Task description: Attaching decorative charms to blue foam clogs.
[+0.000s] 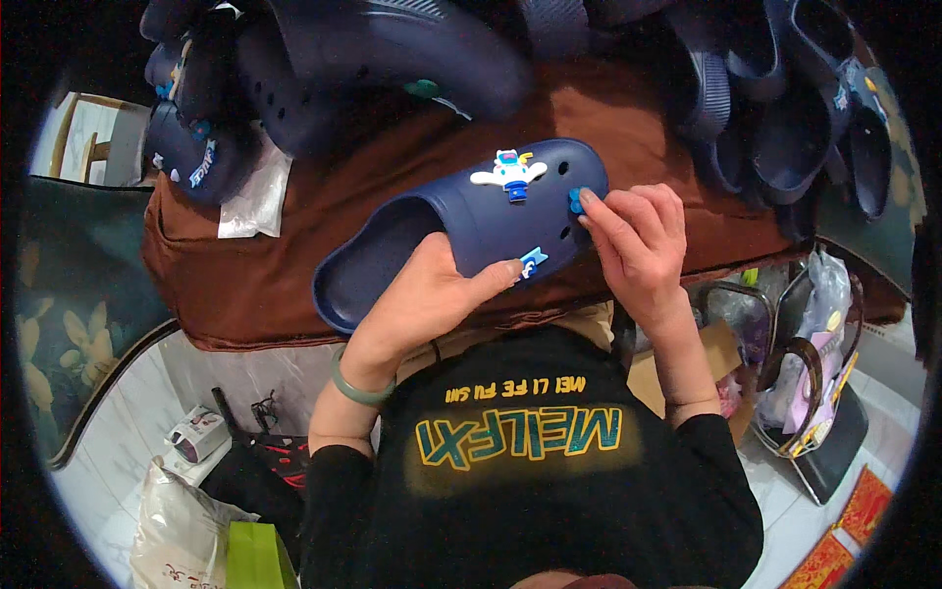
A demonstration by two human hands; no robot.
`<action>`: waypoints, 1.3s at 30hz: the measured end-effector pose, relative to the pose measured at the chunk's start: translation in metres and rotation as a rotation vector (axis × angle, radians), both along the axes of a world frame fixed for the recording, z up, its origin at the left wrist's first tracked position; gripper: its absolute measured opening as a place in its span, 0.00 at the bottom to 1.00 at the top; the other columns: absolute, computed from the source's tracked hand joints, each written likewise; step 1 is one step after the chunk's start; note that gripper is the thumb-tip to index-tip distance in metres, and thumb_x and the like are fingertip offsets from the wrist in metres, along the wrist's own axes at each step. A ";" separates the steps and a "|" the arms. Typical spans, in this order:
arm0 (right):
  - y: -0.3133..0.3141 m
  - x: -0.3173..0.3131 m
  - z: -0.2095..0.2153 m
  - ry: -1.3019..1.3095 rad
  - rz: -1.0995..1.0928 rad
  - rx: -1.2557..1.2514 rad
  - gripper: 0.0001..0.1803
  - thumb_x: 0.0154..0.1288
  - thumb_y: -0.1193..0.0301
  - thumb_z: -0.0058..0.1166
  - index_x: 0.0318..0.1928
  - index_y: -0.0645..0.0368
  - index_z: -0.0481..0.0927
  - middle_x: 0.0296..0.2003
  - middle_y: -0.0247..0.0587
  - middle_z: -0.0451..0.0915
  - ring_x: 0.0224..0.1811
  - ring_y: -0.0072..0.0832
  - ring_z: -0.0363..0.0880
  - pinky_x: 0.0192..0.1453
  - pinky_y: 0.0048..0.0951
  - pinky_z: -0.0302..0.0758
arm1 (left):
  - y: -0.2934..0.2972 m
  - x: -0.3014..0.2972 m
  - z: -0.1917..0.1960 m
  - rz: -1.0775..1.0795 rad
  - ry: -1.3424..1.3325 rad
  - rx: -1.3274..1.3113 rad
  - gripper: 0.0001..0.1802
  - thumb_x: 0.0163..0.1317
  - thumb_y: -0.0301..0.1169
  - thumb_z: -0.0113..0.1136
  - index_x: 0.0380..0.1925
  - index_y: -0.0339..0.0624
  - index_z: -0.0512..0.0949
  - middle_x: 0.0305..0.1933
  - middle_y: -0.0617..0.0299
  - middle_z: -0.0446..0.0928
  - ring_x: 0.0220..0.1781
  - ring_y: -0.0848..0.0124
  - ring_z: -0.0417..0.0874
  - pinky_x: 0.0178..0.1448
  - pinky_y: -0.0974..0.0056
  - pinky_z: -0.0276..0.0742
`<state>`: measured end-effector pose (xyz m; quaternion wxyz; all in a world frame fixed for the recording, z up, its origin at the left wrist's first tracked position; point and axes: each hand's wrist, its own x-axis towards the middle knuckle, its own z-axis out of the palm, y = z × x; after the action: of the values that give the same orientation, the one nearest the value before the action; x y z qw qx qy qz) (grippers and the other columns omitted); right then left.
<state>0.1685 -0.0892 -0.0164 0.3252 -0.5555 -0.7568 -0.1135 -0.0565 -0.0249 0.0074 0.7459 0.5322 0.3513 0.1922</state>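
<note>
A dark blue foam clog (461, 231) lies sideways over a brown cloth surface (294, 255), its opening to the left. My left hand (427, 294) grips its lower side, thumb by a small blue charm (533, 261). My right hand (638, 240) presses a small blue charm (576, 199) into a hole at the toe end with the fingertips. A white and blue figure charm (510, 174) sits on the clog's top. A green bangle (355, 386) circles my left wrist.
Several more dark blue clogs are piled at the back left (206, 108), top (412, 49) and right (785, 108). A clear plastic bag (257, 196) lies on the cloth. Bags (814, 363) stand at the right, a green bag (257, 555) and a white bag (182, 530) on the tiled floor.
</note>
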 end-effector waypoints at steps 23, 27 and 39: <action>-0.031 -0.022 0.008 -0.018 0.059 -0.405 0.31 0.57 0.74 0.61 0.61 0.66 0.70 0.12 0.32 0.67 0.14 0.26 0.67 0.17 0.29 0.66 | 0.002 0.003 -0.005 -0.041 0.096 0.155 0.16 0.59 0.28 0.59 0.45 0.30 0.77 0.39 0.54 0.81 0.40 0.72 0.78 0.47 0.64 0.74; -0.031 -0.013 0.013 0.146 0.074 -0.455 0.26 0.57 0.77 0.61 0.59 0.61 0.75 0.15 0.38 0.68 0.16 0.31 0.68 0.21 0.33 0.65 | 0.000 0.003 0.004 0.002 0.065 0.078 0.17 0.58 0.28 0.60 0.47 0.30 0.76 0.42 0.57 0.81 0.43 0.73 0.78 0.50 0.66 0.73; 0.033 0.048 -0.026 0.319 -0.051 -0.283 0.10 0.56 0.75 0.60 0.40 0.57 0.82 0.38 0.39 0.79 0.43 0.39 0.77 0.47 0.37 0.74 | -0.002 -0.025 0.004 -0.005 0.141 -0.009 0.27 0.55 0.30 0.66 0.53 0.32 0.72 0.48 0.58 0.77 0.49 0.71 0.75 0.56 0.65 0.71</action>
<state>0.2168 -0.0561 -0.0428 0.3566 -0.6254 -0.6900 0.0748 -0.0819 -0.0270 0.0112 0.7221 0.5418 0.4027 0.1509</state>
